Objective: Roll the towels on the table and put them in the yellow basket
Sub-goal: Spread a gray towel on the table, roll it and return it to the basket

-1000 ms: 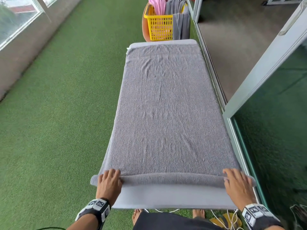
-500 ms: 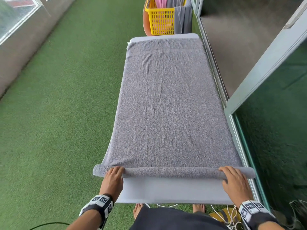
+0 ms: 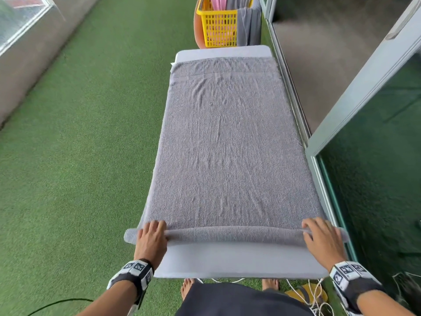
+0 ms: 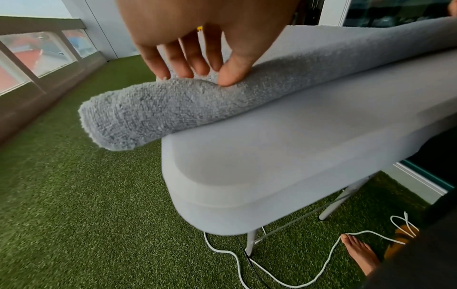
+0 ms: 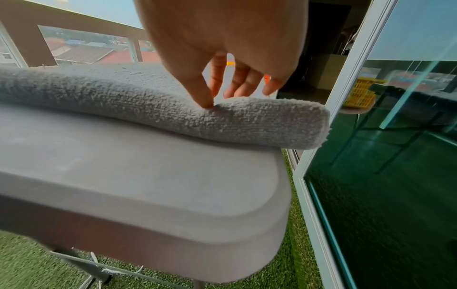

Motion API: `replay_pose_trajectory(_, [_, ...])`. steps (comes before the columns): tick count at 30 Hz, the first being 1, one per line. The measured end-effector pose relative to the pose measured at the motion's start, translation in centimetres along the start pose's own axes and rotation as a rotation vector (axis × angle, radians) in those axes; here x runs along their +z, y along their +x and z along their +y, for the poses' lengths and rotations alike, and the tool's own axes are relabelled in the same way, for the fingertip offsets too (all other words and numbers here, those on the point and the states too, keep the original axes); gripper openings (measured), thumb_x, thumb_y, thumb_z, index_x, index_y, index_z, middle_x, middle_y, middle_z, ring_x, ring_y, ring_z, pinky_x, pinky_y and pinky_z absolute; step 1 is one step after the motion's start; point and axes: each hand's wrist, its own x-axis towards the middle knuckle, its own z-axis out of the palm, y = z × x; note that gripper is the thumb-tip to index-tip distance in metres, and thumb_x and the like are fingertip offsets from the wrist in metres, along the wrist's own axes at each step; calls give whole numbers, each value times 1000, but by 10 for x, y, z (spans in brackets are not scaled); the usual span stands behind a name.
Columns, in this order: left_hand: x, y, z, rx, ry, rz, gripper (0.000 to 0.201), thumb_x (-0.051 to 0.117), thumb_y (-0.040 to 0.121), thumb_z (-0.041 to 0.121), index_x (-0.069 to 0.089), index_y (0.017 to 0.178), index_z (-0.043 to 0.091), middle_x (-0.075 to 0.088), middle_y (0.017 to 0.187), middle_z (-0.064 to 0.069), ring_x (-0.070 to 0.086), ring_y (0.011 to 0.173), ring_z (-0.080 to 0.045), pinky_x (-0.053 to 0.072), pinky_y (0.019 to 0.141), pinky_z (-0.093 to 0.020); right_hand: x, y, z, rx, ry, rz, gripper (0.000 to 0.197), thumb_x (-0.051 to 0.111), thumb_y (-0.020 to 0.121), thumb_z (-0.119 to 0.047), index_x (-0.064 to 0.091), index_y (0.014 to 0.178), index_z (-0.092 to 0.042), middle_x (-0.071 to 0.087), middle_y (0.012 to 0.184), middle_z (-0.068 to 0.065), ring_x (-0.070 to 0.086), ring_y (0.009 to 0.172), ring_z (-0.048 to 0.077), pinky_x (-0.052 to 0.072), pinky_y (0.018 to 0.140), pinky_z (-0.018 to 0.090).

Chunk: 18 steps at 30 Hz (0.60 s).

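From over the person's shoulders, a grey towel lies flat along the pale worktop, its near end turned over into a low roll running from 9 to 3 o'clock. The left hand sits on the roll's left end, fingers laid forward over it; the right hand sits on the right end the same way. Both ends of the roll poke out past the worktop's sides. At 12 o'clock, past the far end, the yellow basket stands with pink and grey cloth in it, well apart from the hands. Green turf covers the floor.

From the left wrist, the left hand has its fingers bent down onto the top of the roll and its thumb pressed into the near side, pinching the towel. A white cable trails on the turf under the worktop, near a bare foot.

From the right wrist, the right hand does likewise: thumb tip dug into the towel, fingers curled behind the fold. The roll's end hangs just off the worktop at 3 o'clock, beside a glass door.
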Motion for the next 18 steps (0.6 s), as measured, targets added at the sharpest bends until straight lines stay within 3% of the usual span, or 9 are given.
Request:
replay_pose_trajectory(3, [1,-3,5,64,-41,62,17,42,71,5,46,84,14,48,76,-2,36,65,-17,43,55,-33,6,-7,-8,-19,26,-8,37,71,74,-5,42,78,-29,44,75,-13,46,71,13,36,65,30])
replay_pose_trajectory(4, [4,-5,5,67,-31,47,19,40,70,6,45,86,15,47,78,-1,34,67,-16,41,57,-31,9,-10,-10,-24,17,-27,37,72,71,-9,43,81,-29,45,79,-13,47,74,13,38,67,30])
replay_pose_trajectory(7, [7,-11,5,64,19,-42,45,63,55,5,46,95,20,48,87,2,40,75,-16,45,67,-31,17,-17,-7,-23,-39,-78,46,78,66,-19,55,105,-28,55,104,-10,54,96,15,48,85,37])
replay_pose_trajectory(9, [5,-10,2,58,23,-74,51,74,55,7,51,98,22,54,92,4,48,81,-18,48,73,-32,19,-15,-5,8,5,-89,50,81,67,-12,62,112,-23,60,111,-6,58,103,19,50,92,41])
replay_pose_trajectory(11, [5,-9,-1,77,20,-69,50,80,57,9,56,99,21,59,94,4,55,84,-19,50,76,-34,18,-12,-4,10,34,-77,45,79,70,-6,67,111,-20,64,111,-4,60,104,20,50,93,41])
replay_pose_trajectory(15, [5,-5,-3,99,-51,-57,43,80,54,0,62,89,18,64,84,4,61,76,-20,55,68,-33,12,-7,-8,23,7,-79,37,73,77,-13,68,114,-21,67,109,-6,59,103,16,48,96,37])
replay_pose_trajectory(18, [0,-10,2,79,-78,-73,30,78,57,5,59,75,19,61,71,6,56,64,-17,50,61,-30,6,-5,-10,0,-49,-122,18,66,82,-23,64,96,-35,65,96,-15,57,92,11,42,91,36])
